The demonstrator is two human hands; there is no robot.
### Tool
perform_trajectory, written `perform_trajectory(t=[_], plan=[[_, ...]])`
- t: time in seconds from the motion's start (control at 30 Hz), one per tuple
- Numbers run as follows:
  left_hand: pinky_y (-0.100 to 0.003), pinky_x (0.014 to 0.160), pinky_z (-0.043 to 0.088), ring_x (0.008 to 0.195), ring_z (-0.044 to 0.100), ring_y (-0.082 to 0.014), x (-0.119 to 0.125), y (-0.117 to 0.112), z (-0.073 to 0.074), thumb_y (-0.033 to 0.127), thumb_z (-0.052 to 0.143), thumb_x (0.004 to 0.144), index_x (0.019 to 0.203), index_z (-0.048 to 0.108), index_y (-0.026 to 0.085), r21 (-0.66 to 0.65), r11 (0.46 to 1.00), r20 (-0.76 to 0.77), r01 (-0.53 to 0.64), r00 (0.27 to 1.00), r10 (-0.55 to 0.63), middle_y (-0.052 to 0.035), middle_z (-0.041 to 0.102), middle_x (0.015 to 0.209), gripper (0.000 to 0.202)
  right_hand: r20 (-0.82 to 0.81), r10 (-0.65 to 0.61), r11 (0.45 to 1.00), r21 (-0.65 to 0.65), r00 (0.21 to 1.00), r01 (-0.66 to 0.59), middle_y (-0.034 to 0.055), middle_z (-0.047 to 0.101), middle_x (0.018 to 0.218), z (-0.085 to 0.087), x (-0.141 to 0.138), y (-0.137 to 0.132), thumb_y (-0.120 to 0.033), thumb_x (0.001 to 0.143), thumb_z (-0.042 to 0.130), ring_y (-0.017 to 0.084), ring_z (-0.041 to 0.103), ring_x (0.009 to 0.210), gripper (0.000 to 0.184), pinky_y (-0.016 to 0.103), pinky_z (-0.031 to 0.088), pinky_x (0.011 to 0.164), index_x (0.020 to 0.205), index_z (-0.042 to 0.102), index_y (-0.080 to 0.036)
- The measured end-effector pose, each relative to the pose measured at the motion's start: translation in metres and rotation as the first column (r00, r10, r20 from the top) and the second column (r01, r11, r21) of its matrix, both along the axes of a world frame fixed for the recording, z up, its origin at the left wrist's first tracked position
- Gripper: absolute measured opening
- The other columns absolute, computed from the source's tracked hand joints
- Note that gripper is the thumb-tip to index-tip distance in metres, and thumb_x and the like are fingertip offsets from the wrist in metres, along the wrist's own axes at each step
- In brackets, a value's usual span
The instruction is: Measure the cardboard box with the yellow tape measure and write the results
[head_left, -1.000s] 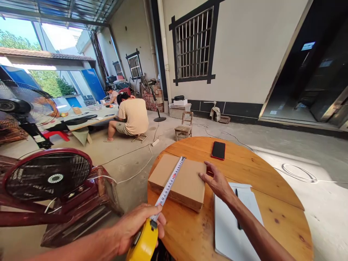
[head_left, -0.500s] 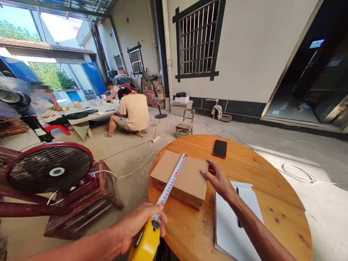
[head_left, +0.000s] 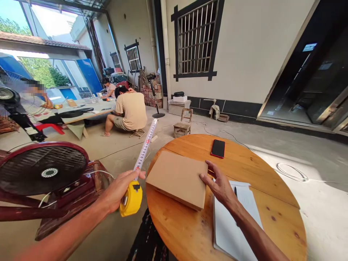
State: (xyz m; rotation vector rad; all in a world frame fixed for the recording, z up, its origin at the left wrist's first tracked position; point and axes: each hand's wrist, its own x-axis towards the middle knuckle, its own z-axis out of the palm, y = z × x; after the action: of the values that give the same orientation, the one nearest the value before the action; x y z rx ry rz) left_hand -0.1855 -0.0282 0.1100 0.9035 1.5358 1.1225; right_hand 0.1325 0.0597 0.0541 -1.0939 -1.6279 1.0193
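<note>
A flat brown cardboard box [head_left: 176, 177] lies on the round wooden table [head_left: 231, 166]. My right hand [head_left: 220, 185] rests with spread fingers against the box's right edge. My left hand [head_left: 119, 190] grips a yellow tape measure [head_left: 132, 198] just left of the table's edge. Its white blade [head_left: 145, 145] sticks up and away into the air, left of the box and not touching it.
A red phone [head_left: 218, 148] lies at the table's far side, a white notebook with a pen [head_left: 236, 217] under my right forearm. A dark red fan [head_left: 43, 170] sits low on the left. A person [head_left: 130, 110] squats at a low table beyond; a small wooden chair [head_left: 182, 125] stands behind.
My left hand moved left and up with the tape measure. The blade lifted off the box top and now points into the air. My right hand stayed on the box.
</note>
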Motion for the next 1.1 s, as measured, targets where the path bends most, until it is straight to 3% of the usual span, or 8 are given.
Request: perform_trajectory(t=[0.27,0.53,0.63,0.77,0.87,0.9,1.0,1.1], plan=[[-0.020,0.039,0.034,0.042,0.052,-0.0131,0.013,0.005,-0.022,0.057,0.059,0.073,0.077,0.061,0.018,-0.003,1.000,0.029,0.017,0.999,-0.017,0.0036,0.052,0.047,0.039,0.033,-0.033,0.999,0.028,0.999,0.032,0.0132,0.054,0.128,-0.002,0.001,-0.004,-0.044,0.079,0.060,0.027,0.054,0.115,0.060,0.043,0.047,0.093,0.130,0.041,-0.021],[-0.022,0.040,0.038,0.043,0.054,-0.0151,0.017,0.057,-0.032,0.049,0.064,0.069,0.079,0.062,0.016,0.045,0.999,0.057,-0.001,0.998,-0.001,0.0011,0.057,0.048,0.034,0.084,-0.111,0.992,0.071,0.990,0.105,0.0140,0.057,0.125,-0.006,-0.006,0.044,-0.047,0.080,0.055,0.024,0.055,0.114,0.059,0.039,0.047,0.092,0.130,0.043,-0.017],[-0.022,0.040,0.040,0.045,0.055,-0.0125,0.017,0.075,-0.035,0.045,0.063,0.068,0.077,0.061,0.016,0.079,0.995,0.052,-0.066,0.997,0.062,-0.0020,0.066,0.069,0.030,0.136,-0.186,0.980,0.095,0.973,0.174,0.0139,0.048,0.135,0.004,0.009,0.049,-0.046,0.085,0.047,0.023,0.048,0.122,0.054,0.038,0.043,0.096,0.130,0.044,-0.017],[-0.021,0.041,0.042,0.051,0.056,-0.0085,0.013,0.060,-0.025,0.042,0.064,0.069,0.074,0.061,0.018,0.112,0.989,0.056,-0.094,0.995,0.088,-0.0027,0.061,0.122,0.025,0.253,-0.262,0.963,0.136,0.931,0.234,0.0089,0.061,0.119,0.015,0.060,0.018,-0.037,0.085,0.050,0.021,0.058,0.106,0.036,0.034,0.048,0.085,0.116,0.057,-0.020],[-0.021,0.044,0.043,0.051,0.055,-0.0098,0.014,0.024,-0.013,0.043,0.064,0.072,0.072,0.061,0.020,0.070,0.996,0.092,-0.059,0.994,0.053,-0.0033,0.068,0.108,0.023,0.383,-0.278,0.961,0.129,0.881,0.247,0.0073,0.069,0.095,0.005,0.101,-0.021,-0.028,0.083,0.053,0.020,0.063,0.083,0.020,0.033,0.048,0.072,0.095,0.067,-0.020],[-0.022,0.044,0.043,0.052,0.054,-0.0113,0.017,0.012,-0.010,0.044,0.062,0.074,0.075,0.062,0.020,0.012,1.000,0.104,-0.018,0.994,0.017,-0.0047,0.071,0.098,0.024,0.459,-0.259,0.966,0.136,0.850,0.221,0.0066,0.069,0.092,-0.001,0.111,-0.033,-0.025,0.083,0.052,0.019,0.062,0.078,0.019,0.031,0.047,0.068,0.092,0.068,-0.021],[-0.024,0.049,0.043,0.054,0.056,-0.0149,0.042,-0.017,-0.007,0.046,0.061,0.076,0.078,0.064,0.020,-0.103,0.981,0.166,0.164,0.975,-0.146,-0.0064,0.071,0.078,0.026,0.817,-0.223,0.968,0.248,0.532,0.025,0.0067,0.066,0.099,-0.023,0.126,-0.058,-0.014,0.086,0.044,0.018,0.061,0.076,0.028,0.029,0.043,0.062,0.101,0.066,-0.023],[-0.025,0.056,0.044,0.055,0.056,-0.0146,0.080,-0.026,-0.011,0.045,0.057,0.079,0.074,0.063,0.018,-0.081,0.949,0.224,0.306,0.933,-0.282,-0.0060,0.069,0.070,0.027,0.936,-0.238,0.930,0.297,0.261,-0.216,0.0089,0.062,0.107,-0.037,0.124,-0.066,-0.006,0.085,0.043,0.021,0.058,0.084,0.033,0.031,0.042,0.067,0.103,0.064,-0.023]])
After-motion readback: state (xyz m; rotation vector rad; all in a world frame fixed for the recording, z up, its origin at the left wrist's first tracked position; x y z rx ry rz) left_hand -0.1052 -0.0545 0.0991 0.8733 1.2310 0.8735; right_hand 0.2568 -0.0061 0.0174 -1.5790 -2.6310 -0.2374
